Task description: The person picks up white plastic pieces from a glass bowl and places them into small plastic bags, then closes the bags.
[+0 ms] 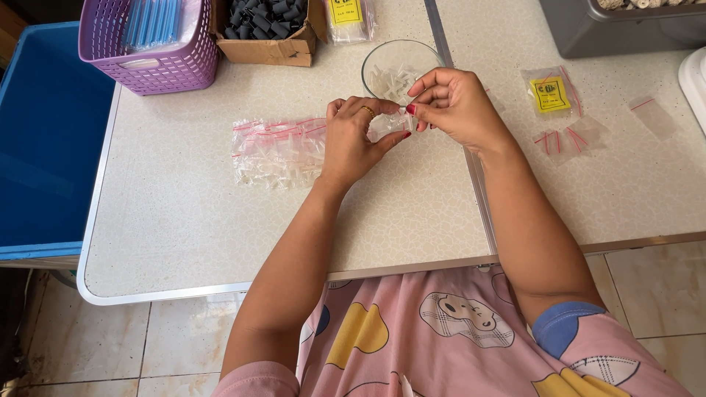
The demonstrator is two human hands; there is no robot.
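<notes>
Head view: the left hand [353, 143] and right hand [452, 106] meet over the table [184, 228], fingertips pinched together on one small clear zip bag [388, 125], held just in front of one glass bowl [397, 66] of pale plastic bits. A pile of filled bags [278, 153] lies touching the left hand. Bare tabletop runs from there to the near edge. At the far edge stand one purple basket [151, 44] and one cardboard box [272, 33]. One yellow-labelled packet [550, 94] lies to the right.
</notes>
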